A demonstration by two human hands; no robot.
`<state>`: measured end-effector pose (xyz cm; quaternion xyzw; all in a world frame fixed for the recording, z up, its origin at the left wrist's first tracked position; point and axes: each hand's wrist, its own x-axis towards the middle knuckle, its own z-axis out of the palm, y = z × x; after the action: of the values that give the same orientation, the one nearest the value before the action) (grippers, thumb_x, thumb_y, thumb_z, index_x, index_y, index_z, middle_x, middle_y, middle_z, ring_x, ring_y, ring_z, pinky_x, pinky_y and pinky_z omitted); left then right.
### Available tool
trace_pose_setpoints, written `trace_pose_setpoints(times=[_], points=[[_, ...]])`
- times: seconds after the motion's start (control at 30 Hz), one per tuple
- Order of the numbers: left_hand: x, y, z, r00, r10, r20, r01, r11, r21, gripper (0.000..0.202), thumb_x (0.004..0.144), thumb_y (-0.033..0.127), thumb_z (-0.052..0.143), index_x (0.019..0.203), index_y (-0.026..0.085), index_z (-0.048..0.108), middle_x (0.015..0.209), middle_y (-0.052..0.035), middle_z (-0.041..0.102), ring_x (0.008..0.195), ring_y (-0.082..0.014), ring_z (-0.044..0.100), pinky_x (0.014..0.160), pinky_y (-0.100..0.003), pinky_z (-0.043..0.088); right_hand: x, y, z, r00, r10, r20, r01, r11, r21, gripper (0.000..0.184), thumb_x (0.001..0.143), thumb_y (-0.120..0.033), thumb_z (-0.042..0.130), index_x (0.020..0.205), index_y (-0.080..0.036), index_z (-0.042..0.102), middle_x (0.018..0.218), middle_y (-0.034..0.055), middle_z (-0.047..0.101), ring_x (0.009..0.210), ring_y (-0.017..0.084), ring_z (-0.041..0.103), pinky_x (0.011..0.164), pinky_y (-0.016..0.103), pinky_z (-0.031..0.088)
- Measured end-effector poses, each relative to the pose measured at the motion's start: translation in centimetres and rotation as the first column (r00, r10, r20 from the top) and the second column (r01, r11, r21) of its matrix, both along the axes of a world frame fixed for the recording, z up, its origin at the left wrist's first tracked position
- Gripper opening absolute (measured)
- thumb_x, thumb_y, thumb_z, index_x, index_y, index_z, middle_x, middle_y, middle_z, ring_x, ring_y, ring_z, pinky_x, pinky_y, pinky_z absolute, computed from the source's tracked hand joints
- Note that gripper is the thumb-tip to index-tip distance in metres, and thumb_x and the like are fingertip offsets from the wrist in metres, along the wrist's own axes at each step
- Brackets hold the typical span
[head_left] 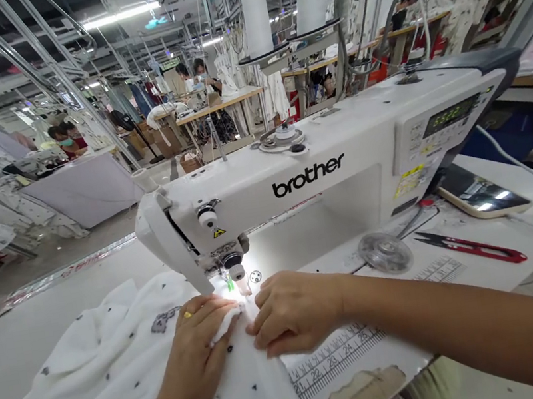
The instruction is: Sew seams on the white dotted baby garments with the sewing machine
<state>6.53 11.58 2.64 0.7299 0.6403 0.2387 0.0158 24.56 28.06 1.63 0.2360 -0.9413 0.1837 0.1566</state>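
Note:
White fabric with small dark motifs (106, 373) lies in folds over the left of the sewing table and runs under the lit needle area of a white Brother sewing machine (253, 181). My left hand (202, 348), a yellow ring on one finger, is closed on the fabric just left of the presser foot (243, 287); a folded edge shows between its thumb and fingers. Close to the foot on the right, my right hand (294, 310) has its fingers curled down onto the fabric's right edge. Its fingertips are partly hidden.
Right of the hands lie a clear bobbin-like disc (385, 252), red-handled thread snips (473, 246) and a phone (482, 189) with a cable. A printed ruler (337, 357) runs along the table's front. Thread cones (256, 17) stand above; several people sit at machines beyond.

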Motion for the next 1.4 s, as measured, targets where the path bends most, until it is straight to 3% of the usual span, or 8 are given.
trace_pose_setpoints(times=[0.13,0.4,0.53,0.67,0.87,1.03,1.23,1.4], points=[[0.0,0.2,0.0,0.995,0.068,0.068,-0.069,0.998,0.008,0.023,0.099,0.022,0.044,0.106,0.023,0.066,0.111,-0.0033,0.07,0.106,-0.0206,0.059,0.095,-0.038,0.043,0.1,0.0,0.1,1.0,-0.006,0.006,0.006,0.999,0.032,0.013,0.096,-0.028,0.056,0.1,-0.023,0.068,0.095,-0.0063,0.073,0.073,0.012,0.055,0.074,0.026,0.043],[0.4,-0.5,-0.4,0.952,-0.106,-0.288,0.111,0.994,0.001,0.046,0.082,0.006,0.047,0.124,0.022,0.059,0.121,-0.0053,0.067,0.114,-0.0238,0.058,0.103,-0.045,0.034,0.0,0.3,-0.2,0.999,0.015,0.04,-0.013,0.999,-0.034,0.016,0.094,-0.031,0.058,0.103,-0.023,0.069,0.095,-0.0033,0.073,0.081,0.013,0.06,0.081,0.027,0.045],[1.0,-1.2,-0.7,0.93,-0.048,-0.364,0.075,0.995,0.059,0.05,0.079,0.004,0.047,0.125,0.019,0.059,0.13,-0.0104,0.06,0.117,-0.0262,0.056,0.099,-0.043,0.04,-0.2,0.7,0.6,0.986,-0.166,0.028,0.167,0.983,-0.071,0.019,0.097,-0.032,0.057,0.104,-0.019,0.069,0.096,0.0014,0.071,0.089,0.016,0.059,0.088,0.029,0.043],[1.2,-1.4,-1.0,0.93,-0.038,-0.365,0.077,0.993,0.094,0.051,0.078,0.002,0.045,0.125,0.017,0.059,0.126,-0.0111,0.062,0.113,-0.0252,0.058,0.098,-0.041,0.044,-0.3,0.6,1.0,0.937,-0.347,0.023,0.347,0.938,0.03,0.034,0.094,-0.041,0.062,0.122,-0.022,0.061,0.115,0.005,0.062,0.105,0.02,0.051,0.097,0.036,0.037],[0.3,-0.5,-1.4,0.921,-0.031,-0.389,0.054,0.997,0.048,0.055,0.075,-0.001,0.043,0.125,0.015,0.059,0.126,-0.0103,0.064,0.118,-0.0267,0.058,0.103,-0.046,0.041,-0.6,0.0,0.3,0.9,-0.434,0.038,0.43,0.9,0.069,0.03,0.096,-0.044,0.058,0.116,-0.023,0.062,0.115,0.0057,0.058,0.111,0.023,0.044,0.106,0.041,0.029],[-1.3,0.9,-1.6,0.91,-0.005,-0.414,0.009,1.0,0.007,0.056,0.077,-0.002,0.041,0.125,0.017,0.06,0.123,-0.0091,0.067,0.116,-0.027,0.061,0.103,-0.048,0.042,-1.0,0.3,-0.1,0.887,-0.461,0.027,0.459,0.886,0.062,0.039,0.095,-0.045,0.06,0.125,-0.021,0.059,0.112,0.0077,0.056,0.112,0.024,0.043,0.107,0.042,0.03],[-1.5,1.2,-1.5,0.927,0.014,-0.376,-0.022,1.0,-0.017,0.051,0.081,0.001,0.042,0.124,0.02,0.061,0.127,-0.0087,0.066,0.117,-0.0265,0.061,0.104,-0.048,0.042,-1.2,0.8,-0.2,0.892,-0.451,-0.016,0.451,0.89,0.063,0.029,0.097,-0.037,0.057,0.118,-0.019,0.064,0.108,0.007,0.061,0.106,0.022,0.048,0.102,0.039,0.035],[-1.2,0.8,-0.9,0.94,0.022,-0.341,-0.049,0.996,-0.071,0.047,0.088,0.006,0.042,0.129,0.022,0.059,0.136,-0.0076,0.06,0.127,-0.0244,0.055,0.109,-0.046,0.038,-1.1,0.8,1.2,0.875,-0.483,-0.014,0.483,0.872,0.084,0.023,0.096,-0.03,0.06,0.113,-0.016,0.066,0.103,0.0082,0.067,0.105,0.024,0.054,0.099,0.041,0.04]])
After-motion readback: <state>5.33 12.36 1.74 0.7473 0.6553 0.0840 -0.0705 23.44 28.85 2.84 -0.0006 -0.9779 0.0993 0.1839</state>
